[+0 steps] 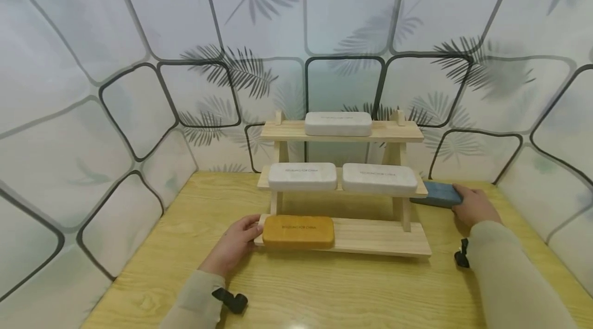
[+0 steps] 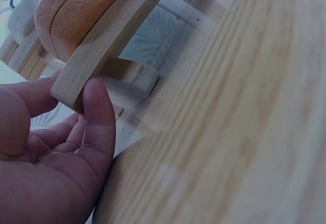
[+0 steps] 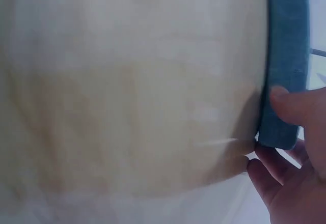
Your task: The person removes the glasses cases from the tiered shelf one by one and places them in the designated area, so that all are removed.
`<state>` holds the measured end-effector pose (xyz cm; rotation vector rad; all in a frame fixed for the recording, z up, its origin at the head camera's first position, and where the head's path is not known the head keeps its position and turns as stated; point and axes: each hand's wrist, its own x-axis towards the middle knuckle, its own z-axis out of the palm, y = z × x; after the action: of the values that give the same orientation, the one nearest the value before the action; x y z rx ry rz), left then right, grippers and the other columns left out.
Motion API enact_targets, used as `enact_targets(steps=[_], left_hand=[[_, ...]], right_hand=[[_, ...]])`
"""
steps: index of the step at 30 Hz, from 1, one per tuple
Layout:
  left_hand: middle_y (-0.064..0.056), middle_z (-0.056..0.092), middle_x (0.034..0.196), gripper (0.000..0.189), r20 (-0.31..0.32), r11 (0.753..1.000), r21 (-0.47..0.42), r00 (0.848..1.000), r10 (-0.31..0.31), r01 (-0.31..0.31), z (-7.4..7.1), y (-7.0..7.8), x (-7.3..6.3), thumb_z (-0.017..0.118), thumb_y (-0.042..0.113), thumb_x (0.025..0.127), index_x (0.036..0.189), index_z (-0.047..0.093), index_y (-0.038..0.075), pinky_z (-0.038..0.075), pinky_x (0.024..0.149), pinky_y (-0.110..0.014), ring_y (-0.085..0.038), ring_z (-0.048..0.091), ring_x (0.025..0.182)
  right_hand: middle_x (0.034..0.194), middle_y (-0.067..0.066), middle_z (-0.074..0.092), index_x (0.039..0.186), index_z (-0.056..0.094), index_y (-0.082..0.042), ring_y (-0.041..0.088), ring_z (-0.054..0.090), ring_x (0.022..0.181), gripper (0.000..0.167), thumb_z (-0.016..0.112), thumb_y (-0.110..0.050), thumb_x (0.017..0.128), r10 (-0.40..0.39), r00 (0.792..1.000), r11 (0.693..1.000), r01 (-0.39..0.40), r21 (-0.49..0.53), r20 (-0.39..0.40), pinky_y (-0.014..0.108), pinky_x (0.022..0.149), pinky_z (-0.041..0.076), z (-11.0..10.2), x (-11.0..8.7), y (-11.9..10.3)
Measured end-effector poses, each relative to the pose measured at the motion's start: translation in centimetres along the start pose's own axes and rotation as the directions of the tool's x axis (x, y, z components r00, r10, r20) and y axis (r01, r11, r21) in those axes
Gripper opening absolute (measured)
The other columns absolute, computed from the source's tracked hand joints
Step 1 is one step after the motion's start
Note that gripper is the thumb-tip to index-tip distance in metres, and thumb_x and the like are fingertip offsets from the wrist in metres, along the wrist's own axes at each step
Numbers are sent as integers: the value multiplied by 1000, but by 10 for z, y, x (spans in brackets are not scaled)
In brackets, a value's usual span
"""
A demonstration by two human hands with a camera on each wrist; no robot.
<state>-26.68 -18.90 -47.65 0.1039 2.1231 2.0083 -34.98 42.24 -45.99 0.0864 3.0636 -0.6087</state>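
A three-tier wooden display rack [image 1: 380, 236] stands on the table. My left hand [image 1: 233, 244] pinches the left end of its lowest shelf; the left wrist view shows thumb and fingers on the shelf board [image 2: 76, 79]. Right beside that hand, an orange-brown glasses case [image 1: 298, 231] lies on the lowest shelf. At the rack's right, behind the middle shelf's end, my right hand [image 1: 477, 206] grips the right end of a blue case [image 1: 440, 194]. The right wrist view has the thumb on this blue case [image 3: 288, 46] and fingers around its end. The rack hides the blue case's left end.
Two white cases, a left one [image 1: 302, 176] and a right one [image 1: 380, 178], lie on the middle shelf. Another white case [image 1: 338, 124] lies on the top shelf. Patterned wall covering [image 1: 347, 87] closes off the back and sides of the wooden table [image 1: 352, 293].
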Motion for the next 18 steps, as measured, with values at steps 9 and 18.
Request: enact_targets(steps=[9,18], left_hand=[[-19,57,136,51,-6,1000,18,1000,-13,13,-1,0,1,54,20,107,151,39,-2,55,84,-37,-24,63,110],[-20,56,135,52,13,1000,-5,1000,-9,9,-1,-1,1,53,19,108,151,37,-4,55,83,-38,-25,63,109]], right_hand=[[140,46,31,156,27,3,65,33,124,70,58,-11,95,-37,998,999,35,-30,-46,74,99,32,4,-2,2],[146,45,27,158,13,7,67,29,127,76,54,-18,99,41,997,998,-39,44,-60,74,100,29,3,-3,0]])
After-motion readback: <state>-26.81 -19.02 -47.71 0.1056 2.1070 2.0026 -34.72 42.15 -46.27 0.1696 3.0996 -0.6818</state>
